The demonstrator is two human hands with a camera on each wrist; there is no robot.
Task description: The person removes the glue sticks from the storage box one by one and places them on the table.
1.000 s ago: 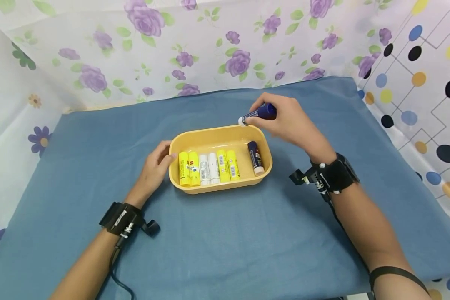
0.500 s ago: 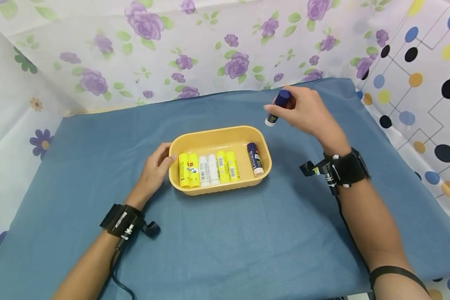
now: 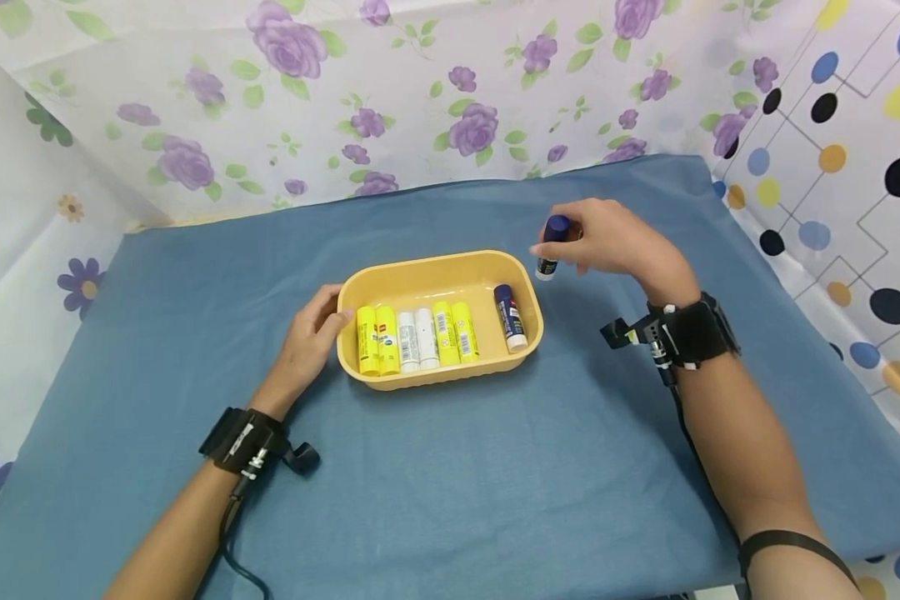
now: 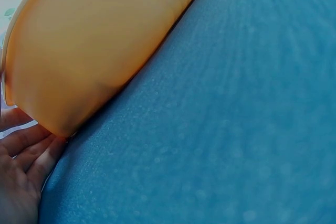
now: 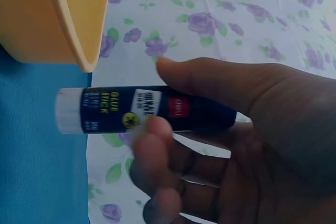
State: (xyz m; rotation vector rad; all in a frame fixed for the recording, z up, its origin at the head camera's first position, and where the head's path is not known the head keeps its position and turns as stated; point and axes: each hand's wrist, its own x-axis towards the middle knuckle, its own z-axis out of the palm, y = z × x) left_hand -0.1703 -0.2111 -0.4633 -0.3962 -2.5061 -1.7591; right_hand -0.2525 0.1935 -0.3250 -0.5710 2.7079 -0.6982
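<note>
My right hand (image 3: 607, 237) holds a navy glue stick (image 5: 110, 109) between thumb and fingers, just off the right end of a yellow plastic basket (image 3: 420, 381). Its white end points down, and its label shows in the right wrist view. At the basket's left end my left hand (image 3: 307, 346) grips the wall, thumb over the rim and fingers outside. Inside, two yellow glue sticks (image 3: 378, 340), two white ones (image 3: 417, 339) and two more yellow ones (image 3: 455, 332) lie side by side. Apart from them, a second navy glue stick (image 3: 511, 318) lies near the right wall.
A blue cloth (image 3: 450, 492) covers the table under the basket. Behind it hangs a floral curtain (image 3: 420, 92), and a dotted curtain (image 3: 847, 200) stands at the right. Each wrist wears a black strap with a camera and cable.
My right hand has moved right, away from above the basket's far rim, then come lower. The glue stick in it has turned from slanted to nearly upright. My left hand stays put.
</note>
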